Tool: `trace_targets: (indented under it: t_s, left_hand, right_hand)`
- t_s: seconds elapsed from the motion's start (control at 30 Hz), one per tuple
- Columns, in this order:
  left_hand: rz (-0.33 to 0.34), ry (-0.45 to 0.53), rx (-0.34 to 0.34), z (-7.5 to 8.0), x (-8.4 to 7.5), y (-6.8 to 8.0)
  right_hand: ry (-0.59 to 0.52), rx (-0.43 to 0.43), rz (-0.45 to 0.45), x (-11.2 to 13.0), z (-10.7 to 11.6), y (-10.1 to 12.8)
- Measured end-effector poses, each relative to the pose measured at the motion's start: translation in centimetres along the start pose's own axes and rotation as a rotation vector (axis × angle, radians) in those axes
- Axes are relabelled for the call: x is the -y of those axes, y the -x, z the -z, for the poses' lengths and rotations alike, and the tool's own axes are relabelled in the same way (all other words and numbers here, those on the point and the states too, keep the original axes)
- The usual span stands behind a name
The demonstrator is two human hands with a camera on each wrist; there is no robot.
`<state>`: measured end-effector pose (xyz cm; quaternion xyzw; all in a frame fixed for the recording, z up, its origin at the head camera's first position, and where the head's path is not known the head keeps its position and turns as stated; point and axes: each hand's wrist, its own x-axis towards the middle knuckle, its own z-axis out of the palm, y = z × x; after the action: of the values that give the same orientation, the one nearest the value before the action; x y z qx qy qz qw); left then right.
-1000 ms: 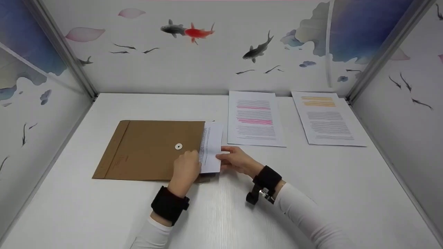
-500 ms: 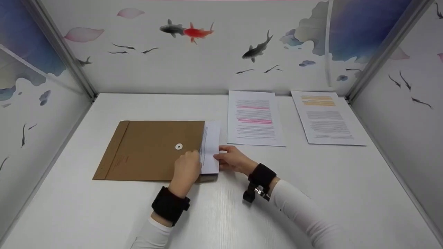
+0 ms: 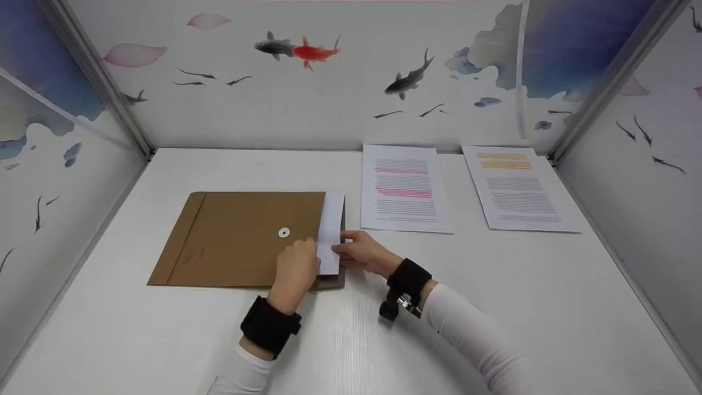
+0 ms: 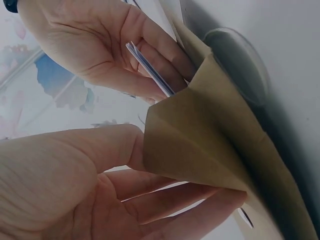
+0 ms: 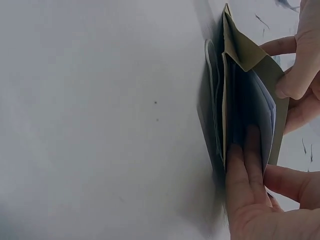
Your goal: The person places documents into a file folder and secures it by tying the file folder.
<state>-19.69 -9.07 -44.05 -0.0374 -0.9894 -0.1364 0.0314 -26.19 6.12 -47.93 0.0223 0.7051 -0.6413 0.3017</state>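
Note:
A brown paper document envelope (image 3: 236,236) with a white button lies on the table, its mouth facing right. My left hand (image 3: 296,266) pinches the upper layer at the mouth, thumb on one side and fingers on the other in the left wrist view, so the mouth gapes. White printed sheets (image 3: 332,219) stick out a short way from that mouth; the rest of them is hidden inside. At their right edge, my right hand (image 3: 368,253) pinches the sheets (image 5: 267,120) between thumb and fingers, with two fingertips reaching into the mouth in the right wrist view.
Two paper stacks lie at the back right: one with pink highlighting (image 3: 406,214), the other with orange highlighting (image 3: 521,203). White panels printed with fish enclose the back and sides of the white table (image 3: 164,340).
My right hand has moved left with the sheets, and less of them now shows outside the envelope. The left hand keeps its grip in nearly the same place.

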Motion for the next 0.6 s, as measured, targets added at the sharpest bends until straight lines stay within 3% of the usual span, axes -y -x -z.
trace_targets:
  t_s: [0.2,0.6]
  left_hand:
    - [0.026,0.011,0.024,0.2,-0.2,-0.1]
    - [-0.013,0.021,-0.072,0.0,0.1,0.3]
  right_hand:
    - [-0.049,0.009,0.005,-0.1,-0.4,-0.4]
    - [-0.088,0.032,0.027,-0.3,-1.6,-0.9]
